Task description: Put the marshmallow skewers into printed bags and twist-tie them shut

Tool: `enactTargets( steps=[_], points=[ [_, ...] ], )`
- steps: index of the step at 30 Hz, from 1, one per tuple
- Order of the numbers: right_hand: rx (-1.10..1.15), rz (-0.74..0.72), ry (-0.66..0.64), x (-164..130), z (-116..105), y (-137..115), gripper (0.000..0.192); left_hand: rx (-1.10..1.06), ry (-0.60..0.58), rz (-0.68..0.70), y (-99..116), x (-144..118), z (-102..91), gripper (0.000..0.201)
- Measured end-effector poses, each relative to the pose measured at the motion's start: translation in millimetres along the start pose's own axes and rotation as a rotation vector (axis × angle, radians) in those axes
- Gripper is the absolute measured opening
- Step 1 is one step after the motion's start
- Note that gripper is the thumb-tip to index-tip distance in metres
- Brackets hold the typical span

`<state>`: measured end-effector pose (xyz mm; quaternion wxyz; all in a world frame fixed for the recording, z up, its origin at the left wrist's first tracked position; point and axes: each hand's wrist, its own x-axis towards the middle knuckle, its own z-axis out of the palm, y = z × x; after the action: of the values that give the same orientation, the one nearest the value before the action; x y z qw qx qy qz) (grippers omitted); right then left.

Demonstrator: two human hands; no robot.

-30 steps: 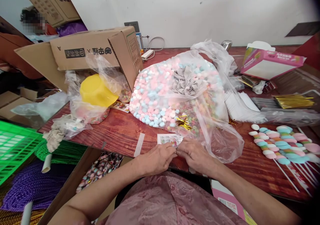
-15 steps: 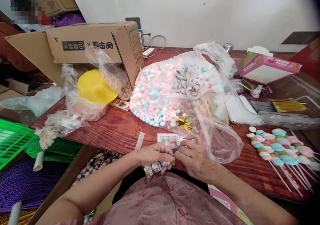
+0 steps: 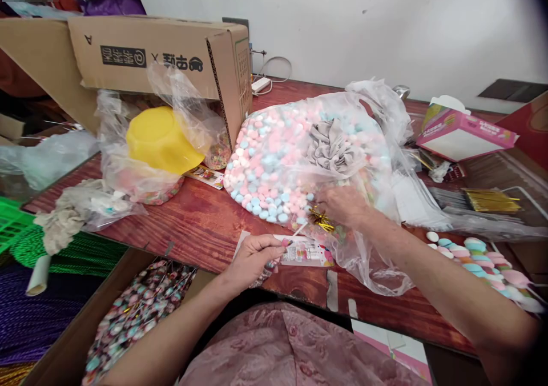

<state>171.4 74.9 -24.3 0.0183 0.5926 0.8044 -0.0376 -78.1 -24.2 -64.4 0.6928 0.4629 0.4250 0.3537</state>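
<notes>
My left hand (image 3: 257, 257) is closed on a marshmallow skewer in a printed clear wrapper, most of it hidden by the fingers. Its white stick (image 3: 298, 229) points up to the right. Under it lies a flat printed bag (image 3: 306, 253) on the table. My right hand (image 3: 345, 202) reaches over the big bag of pastel marshmallows (image 3: 269, 175), beside a bunch of gold twist ties (image 3: 321, 219). Its fingers are blurred, and whether they hold a tie is not visible. A crumpled grey cloth (image 3: 331, 146) rests on the bag just beyond.
A cardboard box (image 3: 149, 57) and a yellow bowl-shaped thing (image 3: 160, 140) stand at the left. Marshmallow skewers (image 3: 483, 260) lie at the right, near more gold ties (image 3: 492, 200) and a pink box (image 3: 468, 129). Below the left table edge is a carton of wrapped skewers (image 3: 137, 312).
My right hand has left my left hand and moved up and forward to the gold ties. My left hand keeps the skewer, now turned with its stick showing. The view has shifted slightly.
</notes>
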Motion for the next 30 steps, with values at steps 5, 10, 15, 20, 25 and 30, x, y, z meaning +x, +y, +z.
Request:
enactTargets(
  steps=[5,10,15,20,25,30],
  points=[
    [-0.178,0.014,-0.162,14.4,17.5,-9.6,0.022,-0.395,0.090,-0.128,-3.2,5.7,-4.0,0.035],
    [-0.208,0.028,-0.181,15.3,18.3,-9.1,0.022,-0.458,0.067,-0.169,-10.1,5.6,-1.7,0.035],
    [-0.186,0.133,-0.015,-0.1,-2.8,-0.9,0.027,-0.447,0.104,-0.201,-14.1,8.1,6.2,0.034],
    [0.471,-0.060,0.370,-51.7,-3.9,-42.7,0.021,-0.373,0.148,-0.123,-10.1,16.9,18.5,0.030],
    [0.768,-0.139,0.545,-90.3,39.0,-86.7,0.020,-0.314,0.153,-0.005,-8.3,21.9,33.2,0.028],
    [0.598,0.002,0.588,-83.0,35.7,-44.0,0.020,-0.276,0.177,-0.052,-7.0,14.8,29.0,0.031]
  ],
)
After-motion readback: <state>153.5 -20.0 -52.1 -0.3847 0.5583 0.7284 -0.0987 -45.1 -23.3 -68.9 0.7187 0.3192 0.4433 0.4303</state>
